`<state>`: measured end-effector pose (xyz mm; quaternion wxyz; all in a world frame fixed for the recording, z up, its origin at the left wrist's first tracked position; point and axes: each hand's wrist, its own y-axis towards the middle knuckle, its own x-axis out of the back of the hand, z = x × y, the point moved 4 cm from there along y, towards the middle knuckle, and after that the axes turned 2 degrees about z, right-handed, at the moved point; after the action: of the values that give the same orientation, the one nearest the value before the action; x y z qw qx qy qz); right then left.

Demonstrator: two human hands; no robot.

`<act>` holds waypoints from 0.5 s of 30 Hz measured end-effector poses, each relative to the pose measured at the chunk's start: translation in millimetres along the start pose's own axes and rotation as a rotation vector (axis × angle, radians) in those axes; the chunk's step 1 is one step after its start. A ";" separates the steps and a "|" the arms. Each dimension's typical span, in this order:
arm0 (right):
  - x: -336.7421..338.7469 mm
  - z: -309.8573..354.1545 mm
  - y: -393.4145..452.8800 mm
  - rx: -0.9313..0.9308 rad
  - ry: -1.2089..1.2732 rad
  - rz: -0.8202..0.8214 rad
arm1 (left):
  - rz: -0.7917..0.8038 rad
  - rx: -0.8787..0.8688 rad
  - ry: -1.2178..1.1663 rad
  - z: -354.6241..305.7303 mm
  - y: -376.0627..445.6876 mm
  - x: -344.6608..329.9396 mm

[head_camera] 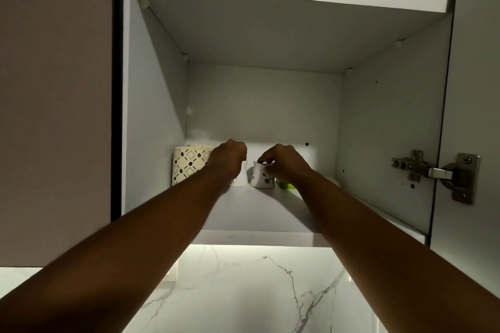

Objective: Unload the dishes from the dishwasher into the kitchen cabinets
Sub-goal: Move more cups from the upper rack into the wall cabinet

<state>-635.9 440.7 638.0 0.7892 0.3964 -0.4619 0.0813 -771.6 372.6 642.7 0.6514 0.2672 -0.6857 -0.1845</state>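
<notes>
On the cabinet shelf [259, 208], the left hand [228, 157] curls around a white cup [240, 177] while the right hand [285, 162] pinches the flowered cup's [261, 177] rim.

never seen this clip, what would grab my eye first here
Two bare arms reach into an open cabinet, the left hand on a white cup and the right hand pinching the rim of a floral cup on the lower shelf. A patterned mug stands left; a marble backsplash glows below.
</notes>
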 end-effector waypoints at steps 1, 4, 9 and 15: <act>0.1 -0.1 -0.1 0.001 -0.001 0.002 | 0.001 -0.001 0.005 -0.1 0.1 -0.4; 0.5 0.2 -1.2 0.013 -0.020 0.022 | -0.004 -0.008 0.010 -0.6 0.4 -2.3; 0.3 0.3 -1.1 0.015 -0.015 0.048 | -0.004 -0.018 -0.008 0.9 1.2 -4.6; 8.5 2.5 -5.8 0.019 0.024 -0.004 | -0.031 -0.015 -0.082 2.5 3.6 -5.3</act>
<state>-630.0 433.0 642.2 0.7911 0.4038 -0.4508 0.0887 -774.4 378.4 640.4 0.6219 0.2653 -0.7061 -0.2106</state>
